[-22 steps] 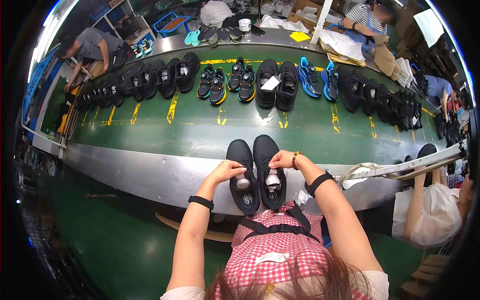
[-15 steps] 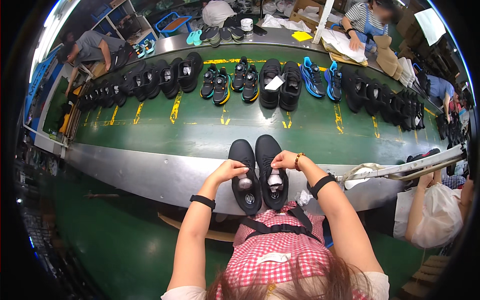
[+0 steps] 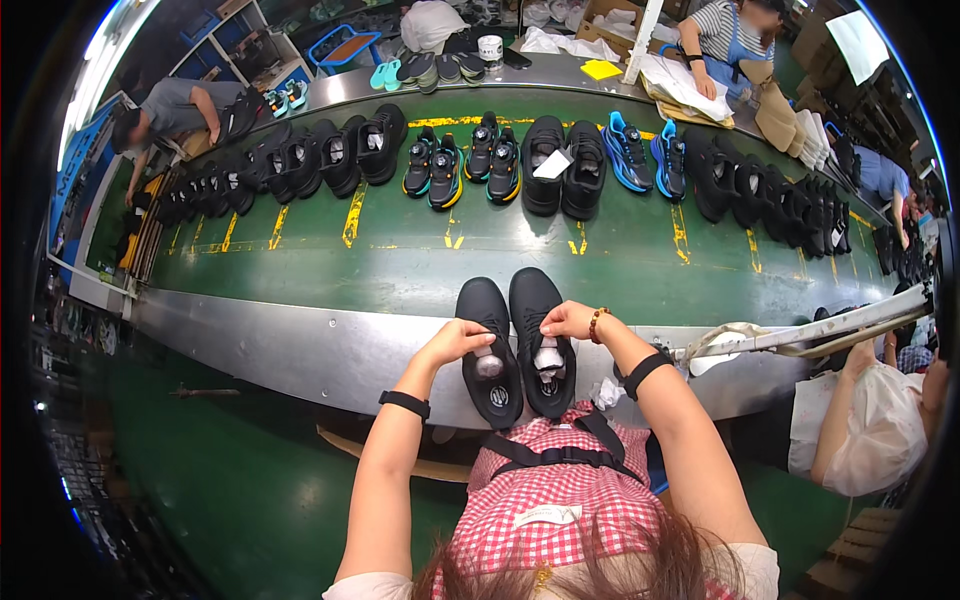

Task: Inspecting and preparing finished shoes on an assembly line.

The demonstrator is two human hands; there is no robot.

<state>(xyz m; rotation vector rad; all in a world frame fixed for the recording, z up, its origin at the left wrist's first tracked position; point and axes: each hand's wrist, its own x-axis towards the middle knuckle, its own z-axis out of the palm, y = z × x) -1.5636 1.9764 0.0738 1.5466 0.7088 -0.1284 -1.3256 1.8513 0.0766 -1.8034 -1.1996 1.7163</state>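
Note:
A pair of black lace-up shoes lies side by side before me, toes pointing away, heels at the metal edge near my body. My left hand (image 3: 459,340) is closed in a pinch on the tongue of the left shoe (image 3: 483,300). On the right shoe (image 3: 534,293), my right hand (image 3: 570,320) likewise pinches the tongue between thumb and fingers. Pale stuffing paper (image 3: 489,367) fills the left shoe's opening, and white crumpled paper (image 3: 549,362) shows inside the right one. A loose wad of white paper (image 3: 606,393) rests on the metal just right of the shoes.
The green conveyor belt (image 3: 380,270) carries a row of shoes, including black pairs (image 3: 563,170) and blue sneakers (image 3: 627,155). A metal ledge (image 3: 300,330) borders my side. A white bar (image 3: 830,325) juts in at right. Co-workers sit around the line, one across it handling paper (image 3: 690,90).
My hands keep the same pinch, and the pair before me barely shifts. The shoe row on the belt sits very slightly farther right. The co-worker at far left has lowered their head.

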